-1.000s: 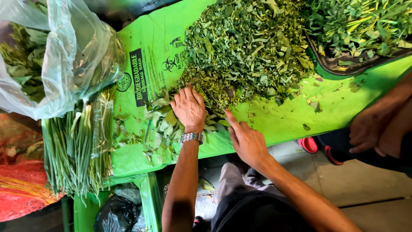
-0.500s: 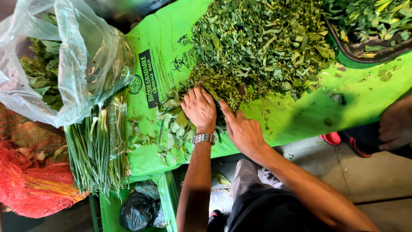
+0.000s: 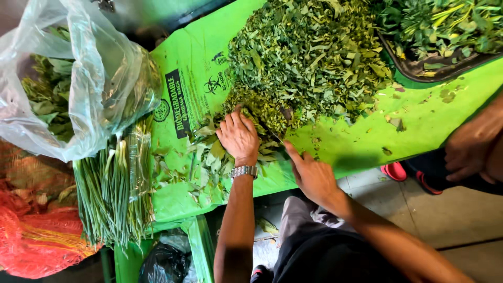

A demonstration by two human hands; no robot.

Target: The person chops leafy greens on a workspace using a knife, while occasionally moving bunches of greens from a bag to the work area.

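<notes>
Just beyond both hands (image 3: 238, 137) (image 3: 312, 175), chopped leaves (image 3: 309, 57)

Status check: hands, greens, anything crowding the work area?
Left hand pressing whole leaves flat. Right hand at the chopped pile, grip unclear. Bagged greens and stalk bundle alongside, apart.

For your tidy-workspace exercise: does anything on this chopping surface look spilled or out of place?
Yes. Loose leaf scraps lie strewn over the green sheet right of the chopped pile, apart from it. Whole leaves also spread untidily under the left hand.
</notes>
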